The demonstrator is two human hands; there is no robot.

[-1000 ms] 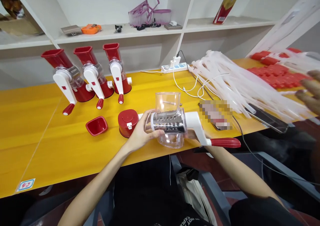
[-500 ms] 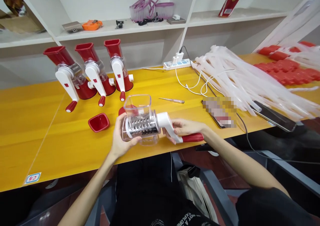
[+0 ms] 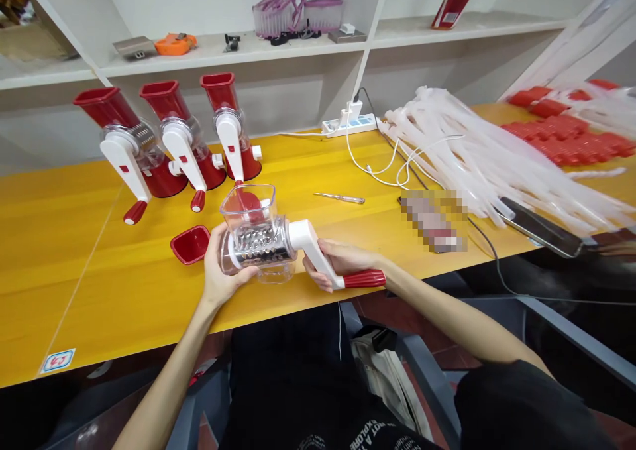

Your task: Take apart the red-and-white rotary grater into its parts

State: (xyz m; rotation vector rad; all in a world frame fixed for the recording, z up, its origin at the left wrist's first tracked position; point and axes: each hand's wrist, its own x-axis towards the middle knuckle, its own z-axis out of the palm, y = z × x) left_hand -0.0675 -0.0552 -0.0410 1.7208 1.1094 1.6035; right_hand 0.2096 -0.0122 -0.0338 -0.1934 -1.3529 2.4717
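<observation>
A clear plastic grater housing [image 3: 258, 234] with a perforated silver drum and a white crank [image 3: 313, 251] tipped by a red grip [image 3: 364, 279] sits over a bright yellow table [image 3: 99, 284]. Behind it stand three finished graters [image 3: 169, 138] in red and white with clear middles, and a red funnel cap [image 3: 190, 244] lies nearby. Milky translucent strips [image 3: 477, 158], red pieces [image 3: 571, 135], a white power strip [image 3: 348, 125] and white shelves [image 3: 298, 46] bearing an orange object [image 3: 170, 43] and pink-purple frames [image 3: 298, 16] fill the background.

bare tabletop [image 3: 74, 251] left, red cup [image 3: 189, 244] nr hand
</observation>
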